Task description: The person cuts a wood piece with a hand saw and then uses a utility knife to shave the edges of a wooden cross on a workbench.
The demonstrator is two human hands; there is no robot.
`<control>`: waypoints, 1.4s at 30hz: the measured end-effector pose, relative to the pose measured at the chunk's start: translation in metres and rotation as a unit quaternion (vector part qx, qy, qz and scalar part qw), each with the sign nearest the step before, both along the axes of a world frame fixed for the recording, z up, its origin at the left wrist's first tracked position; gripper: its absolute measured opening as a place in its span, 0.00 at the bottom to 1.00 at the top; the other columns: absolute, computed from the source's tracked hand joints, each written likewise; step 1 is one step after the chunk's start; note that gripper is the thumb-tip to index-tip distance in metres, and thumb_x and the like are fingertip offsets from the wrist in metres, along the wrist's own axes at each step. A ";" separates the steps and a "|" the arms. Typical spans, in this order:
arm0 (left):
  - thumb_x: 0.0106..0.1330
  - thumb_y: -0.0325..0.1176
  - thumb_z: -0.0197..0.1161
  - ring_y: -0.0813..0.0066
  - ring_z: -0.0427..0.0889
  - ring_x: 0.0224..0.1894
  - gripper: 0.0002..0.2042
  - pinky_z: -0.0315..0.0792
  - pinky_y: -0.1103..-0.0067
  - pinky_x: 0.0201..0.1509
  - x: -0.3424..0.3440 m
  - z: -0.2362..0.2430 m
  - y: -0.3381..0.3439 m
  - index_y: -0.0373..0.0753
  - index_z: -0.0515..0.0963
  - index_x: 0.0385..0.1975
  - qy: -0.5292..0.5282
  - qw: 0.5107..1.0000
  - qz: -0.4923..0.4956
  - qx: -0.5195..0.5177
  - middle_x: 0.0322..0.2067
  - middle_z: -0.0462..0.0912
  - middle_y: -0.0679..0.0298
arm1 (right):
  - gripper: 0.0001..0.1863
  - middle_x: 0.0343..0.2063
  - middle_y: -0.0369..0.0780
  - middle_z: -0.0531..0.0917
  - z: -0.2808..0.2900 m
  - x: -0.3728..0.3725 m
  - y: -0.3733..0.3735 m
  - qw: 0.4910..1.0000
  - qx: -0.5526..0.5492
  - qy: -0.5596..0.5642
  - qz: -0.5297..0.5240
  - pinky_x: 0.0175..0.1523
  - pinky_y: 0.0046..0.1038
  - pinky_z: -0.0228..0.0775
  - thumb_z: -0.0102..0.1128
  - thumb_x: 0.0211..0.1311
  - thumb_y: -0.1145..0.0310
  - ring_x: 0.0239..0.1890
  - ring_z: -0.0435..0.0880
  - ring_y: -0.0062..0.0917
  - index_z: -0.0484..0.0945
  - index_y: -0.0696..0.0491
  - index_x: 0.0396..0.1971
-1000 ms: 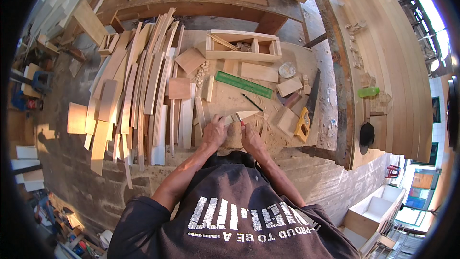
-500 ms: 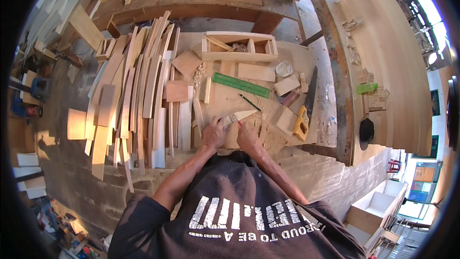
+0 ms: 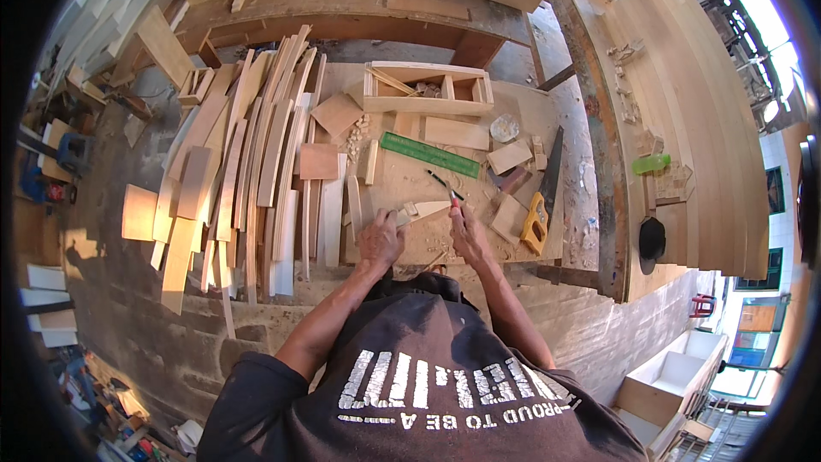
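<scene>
My left hand (image 3: 382, 239) grips a pale wooden piece (image 3: 429, 210) tapered toward the right, lying low over the board (image 3: 402, 188). Just right of it, my right hand (image 3: 467, 233) is closed round a red-handled tool (image 3: 455, 201) with a thin dark tip, held raised at the piece's tapered end. A dark pencil (image 3: 436, 176) lies beyond the tool. Above that is a green ruler (image 3: 428, 154). A yellow-handled saw (image 3: 536, 221) rests to the right among small blocks (image 3: 510, 156) and shavings.
A pile of wooden strips (image 3: 218, 171) covers the left side. A compartmented wooden box (image 3: 428, 103) sits at the back. The right bench holds long boards (image 3: 718, 120), a green bottle (image 3: 652, 163) and a black object (image 3: 652, 244). White cabinets (image 3: 671, 372) stand lower right.
My right hand and red-handled tool have moved right and up, off the wooden piece's middle to its tapered end. My left hand still grips the piece.
</scene>
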State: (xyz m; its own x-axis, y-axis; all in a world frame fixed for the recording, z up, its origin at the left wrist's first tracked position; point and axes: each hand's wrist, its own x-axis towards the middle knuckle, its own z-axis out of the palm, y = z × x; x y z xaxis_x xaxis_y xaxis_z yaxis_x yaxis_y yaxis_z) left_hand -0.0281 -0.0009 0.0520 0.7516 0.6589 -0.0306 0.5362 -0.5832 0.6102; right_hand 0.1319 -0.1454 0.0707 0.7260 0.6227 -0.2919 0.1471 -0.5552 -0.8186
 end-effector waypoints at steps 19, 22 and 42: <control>0.61 0.30 0.64 0.48 0.84 0.42 0.19 0.78 0.62 0.47 0.009 -0.004 -0.009 0.45 0.80 0.54 0.006 0.998 -0.041 -0.038 0.39 0.83 0.52 | 0.20 0.33 0.44 0.82 -0.008 0.028 0.048 0.985 0.033 -0.021 0.169 0.44 0.29 0.73 0.61 0.60 0.69 0.35 0.80 0.28 0.75 0.56 0.53; 0.62 0.30 0.63 0.48 0.84 0.42 0.19 0.78 0.62 0.47 0.006 -0.014 -0.008 0.46 0.80 0.55 0.013 0.996 -0.088 -0.012 0.41 0.83 0.52 | 0.19 0.32 0.44 0.82 -0.012 0.037 0.058 0.985 0.070 -0.042 0.150 0.44 0.30 0.73 0.63 0.60 0.68 0.35 0.81 0.29 0.76 0.56 0.51; 0.63 0.41 0.67 0.49 0.81 0.44 0.18 0.77 0.63 0.46 0.014 -0.012 -0.009 0.37 0.80 0.49 -0.008 0.999 -0.037 -0.025 0.43 0.78 0.53 | 0.23 0.21 0.43 0.79 -0.018 -0.031 -0.038 0.993 -0.044 0.089 0.069 0.30 0.35 0.71 0.46 0.75 0.52 0.23 0.81 0.29 0.75 0.59 0.31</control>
State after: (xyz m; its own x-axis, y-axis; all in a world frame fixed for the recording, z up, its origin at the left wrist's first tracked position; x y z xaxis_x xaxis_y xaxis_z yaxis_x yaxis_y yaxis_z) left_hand -0.0137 -0.0095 0.0399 0.7994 0.5988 -0.0494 0.4819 -0.5898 0.6480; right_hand 0.1014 -0.1833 0.0525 0.5682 0.6789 -0.4650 0.0847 -0.6103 -0.7876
